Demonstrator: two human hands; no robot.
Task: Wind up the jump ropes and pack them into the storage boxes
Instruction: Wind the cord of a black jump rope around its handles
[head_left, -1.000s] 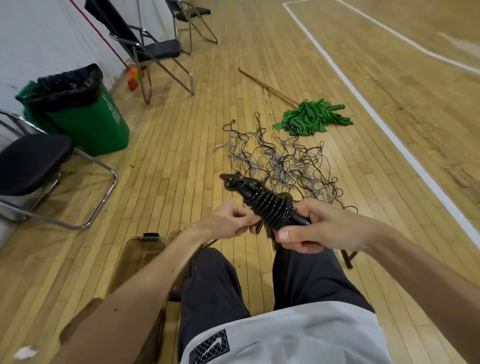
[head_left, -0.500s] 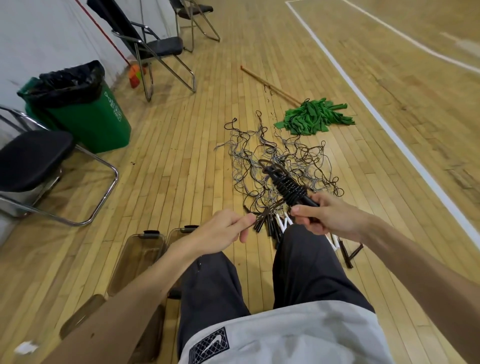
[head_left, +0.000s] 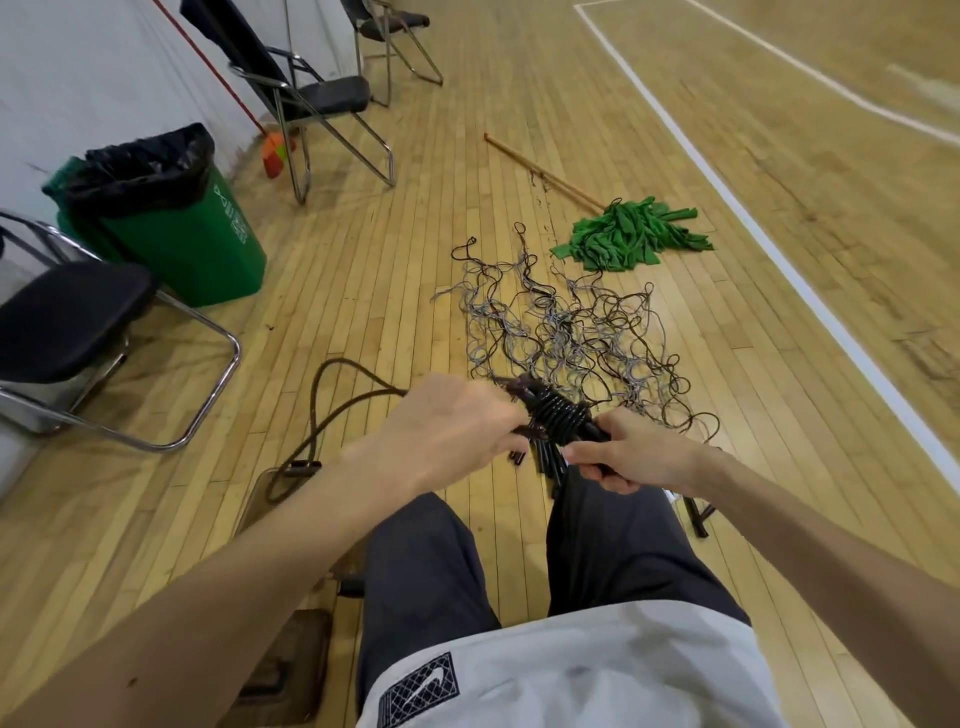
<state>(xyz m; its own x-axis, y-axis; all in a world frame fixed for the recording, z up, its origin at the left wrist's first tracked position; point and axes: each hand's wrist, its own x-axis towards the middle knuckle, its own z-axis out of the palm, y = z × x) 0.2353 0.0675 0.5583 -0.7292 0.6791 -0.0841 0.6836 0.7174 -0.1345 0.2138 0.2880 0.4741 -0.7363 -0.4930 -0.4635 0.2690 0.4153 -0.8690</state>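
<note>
A black jump rope (head_left: 558, 418) is coiled tightly round its handles, held between both hands above my knees. My right hand (head_left: 641, 454) grips the handle end of the bundle. My left hand (head_left: 447, 436) holds the loose rope tail (head_left: 332, 395), which loops out to the left in the air. A tangle of grey and black jump ropes (head_left: 566, 332) lies on the wooden floor ahead, with several black handles (head_left: 545, 460) near my knees. Clear brownish storage boxes (head_left: 260, 499) stand on the floor at my left, partly hidden by my left arm.
A green mop (head_left: 628, 236) with a wooden pole lies beyond the ropes. A green bin (head_left: 171, 228) with a black liner stands at the left. Folding chairs (head_left: 67, 322) stand left and at the back (head_left: 322, 98). A white court line (head_left: 769, 244) runs along the right.
My left hand moved up to the coiled bundle and took the rope tail, which now swings out in a loop to the left. The bundle stayed in my right hand.
</note>
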